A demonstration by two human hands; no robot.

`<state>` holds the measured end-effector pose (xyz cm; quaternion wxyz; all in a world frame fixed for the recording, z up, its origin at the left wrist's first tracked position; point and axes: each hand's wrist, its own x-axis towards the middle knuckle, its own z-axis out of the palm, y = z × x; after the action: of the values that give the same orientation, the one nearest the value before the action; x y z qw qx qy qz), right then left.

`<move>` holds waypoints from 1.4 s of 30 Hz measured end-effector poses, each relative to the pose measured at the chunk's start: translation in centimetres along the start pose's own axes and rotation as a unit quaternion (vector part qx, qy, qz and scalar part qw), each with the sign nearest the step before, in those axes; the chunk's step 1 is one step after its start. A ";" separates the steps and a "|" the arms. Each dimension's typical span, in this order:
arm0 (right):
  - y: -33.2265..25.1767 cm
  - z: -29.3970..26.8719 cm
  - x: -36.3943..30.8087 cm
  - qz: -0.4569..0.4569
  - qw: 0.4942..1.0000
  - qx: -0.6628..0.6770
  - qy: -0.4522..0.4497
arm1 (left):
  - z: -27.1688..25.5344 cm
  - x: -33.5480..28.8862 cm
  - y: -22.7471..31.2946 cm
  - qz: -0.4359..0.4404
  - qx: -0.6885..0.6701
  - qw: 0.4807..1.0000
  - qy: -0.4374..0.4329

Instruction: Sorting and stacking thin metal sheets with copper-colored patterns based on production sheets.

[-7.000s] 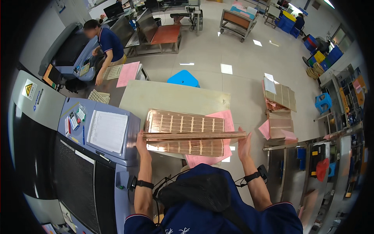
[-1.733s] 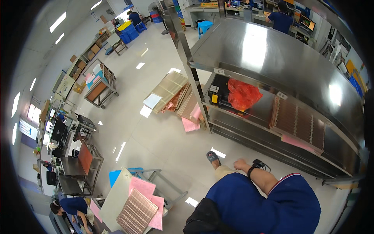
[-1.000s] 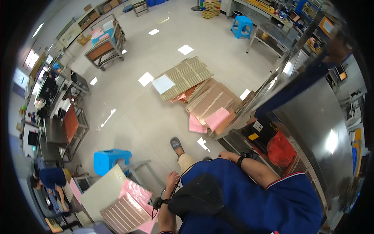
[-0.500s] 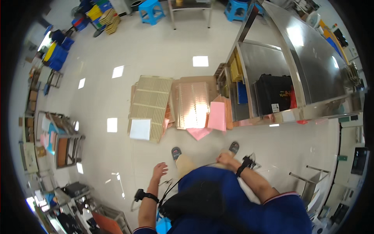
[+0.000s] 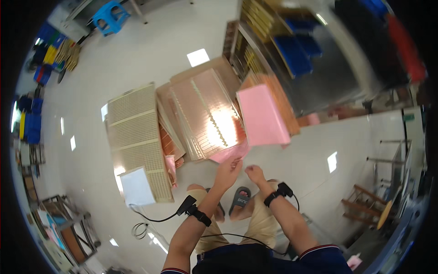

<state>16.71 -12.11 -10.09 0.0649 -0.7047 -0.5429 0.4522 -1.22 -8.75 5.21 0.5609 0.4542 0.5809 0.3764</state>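
Note:
My left hand (image 5: 229, 172) reaches forward to the near edge of a pink sheet (image 5: 232, 151). Its fingers are loosely bent and slightly apart, with nothing visible in them; whether they touch the sheet I cannot tell. My right hand (image 5: 256, 175) is just beside it, fingers curled in and apparently empty. Beyond both hands lies a stack of shiny copper-coloured panels (image 5: 200, 109), the pink sheet poking out from under its near edge. On the right, a larger pink sheet (image 5: 262, 116) covers another stack of copper-coloured panels (image 5: 284, 102).
To the left are perforated beige panels (image 5: 134, 123) with a white sheet (image 5: 137, 187) on top. A metal shelf unit (image 5: 319, 84) with blue trays (image 5: 292, 55) stands at right. A wooden stool (image 5: 367, 208) lies at the lower right; a blue stool (image 5: 109, 18) stands far left.
I have bent closer to the stacks, and the view has turned right. Both hands have come forward and together, near the pink sheet; my left hand was far off to the side.

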 end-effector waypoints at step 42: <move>-2.4 -12.3 -4.8 -0.352 0.644 0.614 -0.290 | -1.9 -2.4 -3.5 0.186 -0.162 0.969 0.001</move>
<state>23.68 -10.21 1.19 0.4766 -0.0916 -0.3391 0.8059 -3.56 -11.96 2.76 0.5465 0.4571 0.4183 0.5634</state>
